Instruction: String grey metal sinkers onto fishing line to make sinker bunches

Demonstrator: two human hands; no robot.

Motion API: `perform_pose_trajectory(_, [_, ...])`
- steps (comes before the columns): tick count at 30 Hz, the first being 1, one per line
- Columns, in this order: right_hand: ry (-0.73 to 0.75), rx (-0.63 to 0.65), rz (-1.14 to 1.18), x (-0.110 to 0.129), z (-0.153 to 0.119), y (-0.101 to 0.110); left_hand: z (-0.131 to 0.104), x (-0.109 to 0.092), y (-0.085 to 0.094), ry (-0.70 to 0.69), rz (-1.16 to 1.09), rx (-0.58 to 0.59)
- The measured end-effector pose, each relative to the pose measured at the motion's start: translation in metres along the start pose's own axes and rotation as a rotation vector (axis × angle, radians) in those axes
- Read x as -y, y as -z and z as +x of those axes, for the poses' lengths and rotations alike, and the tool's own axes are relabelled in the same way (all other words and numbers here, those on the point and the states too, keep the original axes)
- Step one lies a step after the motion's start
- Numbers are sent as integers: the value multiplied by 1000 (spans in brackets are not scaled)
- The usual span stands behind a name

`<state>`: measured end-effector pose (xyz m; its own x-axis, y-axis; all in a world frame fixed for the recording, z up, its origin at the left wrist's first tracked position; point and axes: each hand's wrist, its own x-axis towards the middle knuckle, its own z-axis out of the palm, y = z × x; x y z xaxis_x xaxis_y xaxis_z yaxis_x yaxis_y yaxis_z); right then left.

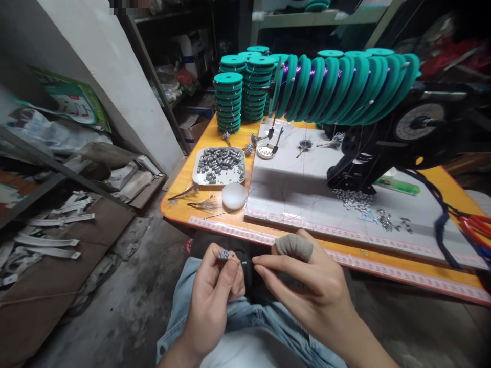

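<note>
Above the lap (251, 314), the left hand (215, 291) is pinching a grey bead cluster (223, 254); the right hand (310, 276), fingertips narrowly together, is apparently working beside it, next probably needing steady precision.

Your right hand (318, 281) has a wrinkled, grey-beige fabric sleeve (297, 247) around one finger, your forearms (364, 337) are bare, your top (247, 351) is pale, and faded light-blue denim (180, 296) covers your legs.

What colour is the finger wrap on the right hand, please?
The finger wrap is greyish beige; the head view shows it.
</note>
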<state>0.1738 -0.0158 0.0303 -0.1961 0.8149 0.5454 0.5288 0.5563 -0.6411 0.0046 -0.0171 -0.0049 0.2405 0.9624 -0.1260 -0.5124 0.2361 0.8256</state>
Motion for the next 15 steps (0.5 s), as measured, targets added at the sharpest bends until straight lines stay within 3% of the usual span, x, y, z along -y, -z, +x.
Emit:
perform_pose_trajectory(9, [-68, 5, 144, -3, 3, -4, -1, 8, -7, -24, 95, 15])
perform_pose_trajectory(15, [-24, -38, 35, 0, 2, -10, 7, 9, -3, -312, 234, -90])
